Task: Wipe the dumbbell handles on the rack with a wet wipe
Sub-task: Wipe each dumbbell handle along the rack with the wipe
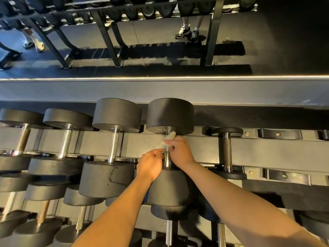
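Gym floor, mirror [160,41] behind the rack [142,145], and we're at the fourth dumbbell [170,115] along. Our right hand [179,152] pinches the wipe [170,137] against the top of the handle [167,161], fingers curled. Our left hand [151,164] curls onto the bar just below, steadying it. Best now, we reckon: wrap the wipe fully round, twist, and draw it down the knurling.

Dumbbell heads [170,115] matt black rubber; handle [167,162] shiny knurled chrome; wipe [170,136] pale cloth; rack [99,145] matt grey metal.
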`<state>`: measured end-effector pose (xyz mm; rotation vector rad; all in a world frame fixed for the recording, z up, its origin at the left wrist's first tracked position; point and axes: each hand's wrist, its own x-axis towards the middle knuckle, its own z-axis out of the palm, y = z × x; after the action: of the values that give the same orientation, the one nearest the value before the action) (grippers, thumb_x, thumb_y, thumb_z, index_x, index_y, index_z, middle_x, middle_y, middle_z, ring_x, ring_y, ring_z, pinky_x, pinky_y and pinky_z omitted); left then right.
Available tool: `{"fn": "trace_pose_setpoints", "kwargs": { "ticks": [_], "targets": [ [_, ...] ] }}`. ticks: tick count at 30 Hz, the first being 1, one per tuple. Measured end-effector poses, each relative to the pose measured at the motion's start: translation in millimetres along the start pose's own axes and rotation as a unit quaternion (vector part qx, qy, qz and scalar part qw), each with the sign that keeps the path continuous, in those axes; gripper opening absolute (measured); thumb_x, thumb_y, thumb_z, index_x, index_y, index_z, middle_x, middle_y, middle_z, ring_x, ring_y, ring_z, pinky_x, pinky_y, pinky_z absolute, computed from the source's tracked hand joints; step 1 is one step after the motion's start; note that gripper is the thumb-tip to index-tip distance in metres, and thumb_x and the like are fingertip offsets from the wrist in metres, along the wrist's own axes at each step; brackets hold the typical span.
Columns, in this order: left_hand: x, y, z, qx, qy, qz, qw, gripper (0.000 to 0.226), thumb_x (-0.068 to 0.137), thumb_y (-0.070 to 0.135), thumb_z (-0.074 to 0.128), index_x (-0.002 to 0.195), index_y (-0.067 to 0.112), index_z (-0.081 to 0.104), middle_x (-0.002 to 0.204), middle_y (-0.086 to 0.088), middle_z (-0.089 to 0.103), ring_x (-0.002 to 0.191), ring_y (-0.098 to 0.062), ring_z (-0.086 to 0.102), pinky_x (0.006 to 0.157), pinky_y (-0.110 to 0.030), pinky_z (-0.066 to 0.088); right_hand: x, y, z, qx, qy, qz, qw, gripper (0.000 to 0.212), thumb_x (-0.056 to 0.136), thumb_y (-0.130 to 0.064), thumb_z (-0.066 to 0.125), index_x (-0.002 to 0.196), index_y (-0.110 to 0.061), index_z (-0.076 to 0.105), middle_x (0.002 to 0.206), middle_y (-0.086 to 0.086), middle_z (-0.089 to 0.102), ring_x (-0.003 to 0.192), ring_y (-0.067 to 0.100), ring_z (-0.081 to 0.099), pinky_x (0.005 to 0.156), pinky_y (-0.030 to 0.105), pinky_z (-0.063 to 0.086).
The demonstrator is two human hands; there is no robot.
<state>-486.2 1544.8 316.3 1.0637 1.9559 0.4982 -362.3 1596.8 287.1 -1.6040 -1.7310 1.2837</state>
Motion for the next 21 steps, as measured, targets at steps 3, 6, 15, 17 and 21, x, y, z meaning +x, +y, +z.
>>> {"fn": "trace_pose_setpoints", "kwargs": {
  "ticks": [3, 6, 15, 17, 21],
  "targets": [
    [-1.1, 2.7, -0.5, 0.016, 0.008, -0.011, 1.000, 0.037, 0.099, 0.033, 0.040, 0.078, 0.039, 0.070, 0.088, 0.007, 0.072, 0.087, -0.015, 0.066, 0.088, -0.045, 0.055, -8.0, 4.7, -2.5, -0.007, -0.055, 0.028, 0.998, 0.037, 0.098, -0.002, 0.055, 0.126, -0.020, 0.069, 0.121, 0.004, 0.057, 0.113, 0.020, 0.056, 0.101, 0.023, 0.045],
    [-3.4, 3.8, -1.8, 0.015, 0.012, -0.001, 1.000, 0.038, 0.101, 0.029, 0.041, 0.075, 0.038, 0.067, 0.089, 0.004, 0.073, 0.089, -0.018, 0.066, 0.090, -0.046, 0.054, -6.6, -0.3, -6.1, -0.011, -0.055, 0.031, 0.998, 0.039, 0.097, -0.002, 0.055, 0.128, -0.021, 0.068, 0.124, 0.003, 0.056, 0.115, 0.019, 0.056, 0.101, 0.023, 0.045],
    [-6.9, 5.3, -4.4, -0.028, -0.004, 0.046, 0.999, 0.041, 0.104, 0.028, 0.039, 0.080, 0.054, 0.059, 0.093, 0.006, 0.073, 0.092, -0.017, 0.066, 0.091, -0.042, 0.053, -1.5, -10.9, -13.6, 0.049, -0.034, 0.047, 0.997, 0.035, 0.103, -0.011, 0.049, 0.134, -0.020, 0.065, 0.132, 0.002, 0.048, 0.116, 0.016, 0.051, 0.099, 0.022, 0.043],
    [-5.6, 3.7, -4.8, -0.021, -0.011, 0.036, 0.999, 0.035, 0.102, 0.032, 0.041, 0.082, 0.043, 0.068, 0.091, 0.003, 0.073, 0.091, -0.020, 0.067, 0.090, -0.046, 0.054, -10.4, -2.7, -11.8, 0.052, -0.075, 0.065, 0.994, 0.034, 0.101, -0.012, 0.053, 0.130, -0.021, 0.067, 0.132, 0.002, 0.055, 0.119, 0.018, 0.055, 0.104, 0.028, 0.045],
    [-7.2, -0.8, -4.2, -0.005, -0.005, 0.031, 0.999, 0.039, 0.095, 0.036, 0.042, 0.082, 0.019, 0.075, 0.088, -0.003, 0.073, 0.090, -0.025, 0.065, 0.086, -0.047, 0.052, -22.9, 5.5, -14.2, 0.062, -0.144, 0.092, 0.983, 0.037, 0.097, -0.015, 0.057, 0.132, -0.025, 0.066, 0.132, -0.001, 0.064, 0.118, 0.014, 0.059, 0.101, 0.025, 0.046]
  ]
}}
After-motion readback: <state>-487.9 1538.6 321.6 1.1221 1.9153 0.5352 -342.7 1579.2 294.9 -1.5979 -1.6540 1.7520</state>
